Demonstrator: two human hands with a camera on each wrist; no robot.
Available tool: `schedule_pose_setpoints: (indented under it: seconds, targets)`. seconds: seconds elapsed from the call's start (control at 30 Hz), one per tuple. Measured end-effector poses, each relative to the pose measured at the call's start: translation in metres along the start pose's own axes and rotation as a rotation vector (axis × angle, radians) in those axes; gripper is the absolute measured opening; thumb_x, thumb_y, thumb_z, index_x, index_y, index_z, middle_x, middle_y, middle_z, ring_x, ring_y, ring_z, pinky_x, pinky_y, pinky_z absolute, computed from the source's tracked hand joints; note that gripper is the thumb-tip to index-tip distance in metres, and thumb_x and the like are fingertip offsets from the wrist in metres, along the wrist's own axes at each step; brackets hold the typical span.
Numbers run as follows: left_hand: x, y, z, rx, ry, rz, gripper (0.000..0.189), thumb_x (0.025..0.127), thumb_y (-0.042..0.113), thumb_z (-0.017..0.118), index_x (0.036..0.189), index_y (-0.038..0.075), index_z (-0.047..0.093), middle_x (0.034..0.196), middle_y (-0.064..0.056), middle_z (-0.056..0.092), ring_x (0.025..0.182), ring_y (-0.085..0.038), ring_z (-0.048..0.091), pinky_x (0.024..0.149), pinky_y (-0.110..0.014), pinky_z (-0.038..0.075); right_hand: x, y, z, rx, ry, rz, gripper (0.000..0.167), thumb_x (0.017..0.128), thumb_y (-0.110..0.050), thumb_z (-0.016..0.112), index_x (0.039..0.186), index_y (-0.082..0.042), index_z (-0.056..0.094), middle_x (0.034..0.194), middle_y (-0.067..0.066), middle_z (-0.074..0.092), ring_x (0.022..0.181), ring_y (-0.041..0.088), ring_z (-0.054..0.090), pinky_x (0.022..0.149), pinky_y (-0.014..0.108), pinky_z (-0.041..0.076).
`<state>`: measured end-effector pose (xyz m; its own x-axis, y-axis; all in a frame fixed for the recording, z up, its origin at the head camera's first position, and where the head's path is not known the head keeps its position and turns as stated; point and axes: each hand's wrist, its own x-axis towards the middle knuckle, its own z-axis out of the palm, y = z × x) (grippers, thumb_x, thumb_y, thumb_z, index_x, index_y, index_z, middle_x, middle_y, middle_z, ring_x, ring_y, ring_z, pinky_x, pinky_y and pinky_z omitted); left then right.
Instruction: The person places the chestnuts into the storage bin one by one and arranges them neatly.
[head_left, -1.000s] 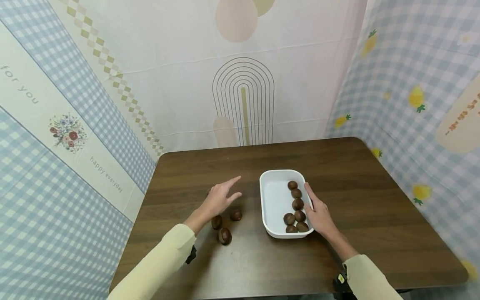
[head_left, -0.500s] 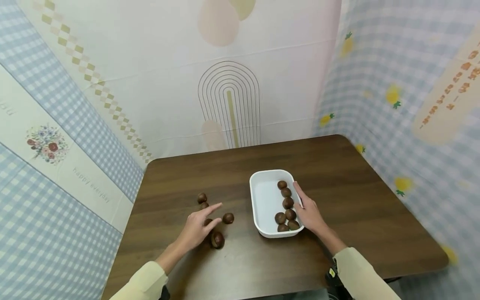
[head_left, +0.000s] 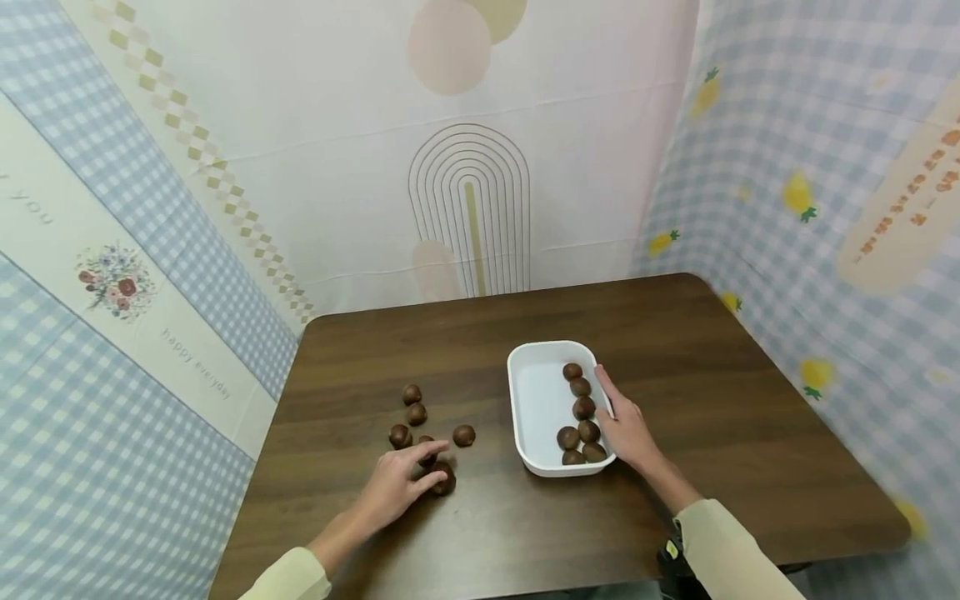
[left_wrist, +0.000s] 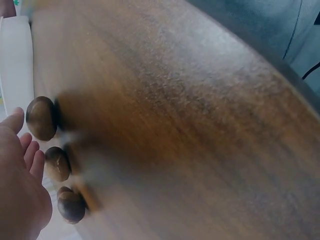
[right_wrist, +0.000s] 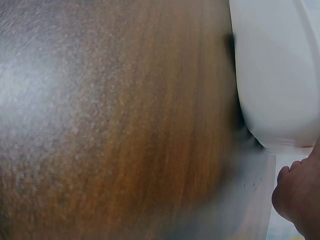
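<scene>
My left hand (head_left: 393, 487) is low over the table's left half, thumb and forefinger spread beside the nearest brown chestnut (head_left: 446, 480). In the left wrist view the thumb tip comes right up to that chestnut (left_wrist: 42, 119), with the other fingers bent below it. Another chestnut (head_left: 427, 457) lies partly behind the forefinger. A white rectangular box (head_left: 536, 400) stands right of centre, several chestnuts along its right side. My right hand (head_left: 630, 432) grips its right wall, thumb over the rim and fingers outside. The right wrist view shows the box's outer wall (right_wrist: 280, 75) above the curled fingers.
More loose chestnuts lie beyond my left hand, including one at the back (head_left: 412, 395) and one toward the box (head_left: 463, 435). The brown wooden table (head_left: 675, 333) has patterned cloth hangings (head_left: 337, 208) behind and at both sides.
My left hand has come down and toward me, from above the loose chestnuts to beside the nearest one. The right hand stays on the box. The head view has shifted slightly.
</scene>
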<state>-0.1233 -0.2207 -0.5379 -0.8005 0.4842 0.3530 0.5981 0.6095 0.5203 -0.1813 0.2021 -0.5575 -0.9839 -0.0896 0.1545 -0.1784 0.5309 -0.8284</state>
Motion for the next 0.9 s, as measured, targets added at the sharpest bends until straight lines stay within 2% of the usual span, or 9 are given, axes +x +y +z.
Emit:
schedule_pose_setpoints:
  seconds: [0.23, 0.4, 0.63, 0.9]
  targets:
    - [0.000, 0.000, 0.003, -0.001, -0.013, -0.024, 0.049, 0.088, 0.019, 0.088, 0.133, 0.008, 0.072, 0.126, 0.000, 0.076, 0.109, -0.017, 0.074, 0.090, -0.039, 0.061, 0.000, 0.000, -0.002, -0.017, 0.005, 0.004, 0.074, 0.101, 0.000, 0.051, 0.170, -0.013, 0.027, 0.173, 0.013, 0.025, 0.154, 0.043, 0.031, 0.120, 0.064, 0.030]
    - [-0.005, 0.000, 0.002, -0.007, -0.028, -0.051, 0.050, 0.088, 0.022, 0.089, 0.133, 0.009, 0.072, 0.124, 0.000, 0.077, 0.109, -0.017, 0.075, 0.090, -0.040, 0.061, 0.000, 0.002, -0.001, -0.009, 0.012, 0.001, 0.072, 0.102, 0.001, 0.051, 0.169, -0.012, 0.029, 0.173, 0.013, 0.027, 0.153, 0.043, 0.032, 0.120, 0.063, 0.031]
    - [-0.010, -0.001, 0.007, -0.004, -0.046, -0.031, 0.055, 0.085, 0.021, 0.091, 0.134, 0.008, 0.072, 0.122, -0.003, 0.078, 0.108, -0.018, 0.075, 0.090, -0.040, 0.061, -0.001, 0.004, -0.002, -0.019, 0.019, 0.001, 0.074, 0.100, 0.001, 0.051, 0.169, -0.013, 0.029, 0.172, 0.014, 0.027, 0.152, 0.045, 0.034, 0.119, 0.062, 0.032]
    - [-0.010, -0.001, 0.007, 0.005, -0.048, -0.053, 0.058, 0.083, 0.020, 0.093, 0.136, 0.009, 0.071, 0.122, -0.002, 0.078, 0.106, -0.018, 0.075, 0.087, -0.041, 0.062, 0.001, 0.003, -0.002, 0.001, 0.008, 0.012, 0.072, 0.102, 0.000, 0.050, 0.169, -0.015, 0.028, 0.172, 0.014, 0.027, 0.152, 0.045, 0.034, 0.119, 0.062, 0.032]
